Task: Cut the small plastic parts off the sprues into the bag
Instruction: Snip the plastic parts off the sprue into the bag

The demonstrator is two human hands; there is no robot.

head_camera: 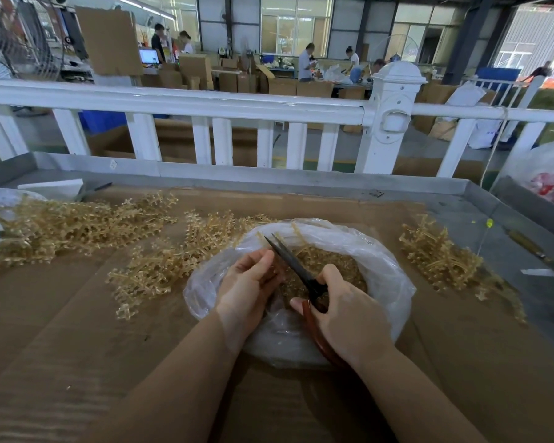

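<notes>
A clear plastic bag (384,270) lies open on the cardboard before me, holding many small amber cut parts (339,266). My left hand (248,282) pinches an amber sprue (298,238) over the bag's mouth. My right hand (343,311) grips the red handles of scissors (293,262), whose dark blades stand slightly apart and point up-left at the sprue by my left fingers. Part of the sprue is hidden behind my left hand.
Heaps of amber sprues lie at the left (74,225), beside the bag (173,260) and at the right (442,254). A cardboard sheet (77,330) covers the metal table. A white railing (205,107) runs along the far edge. People work in the distance.
</notes>
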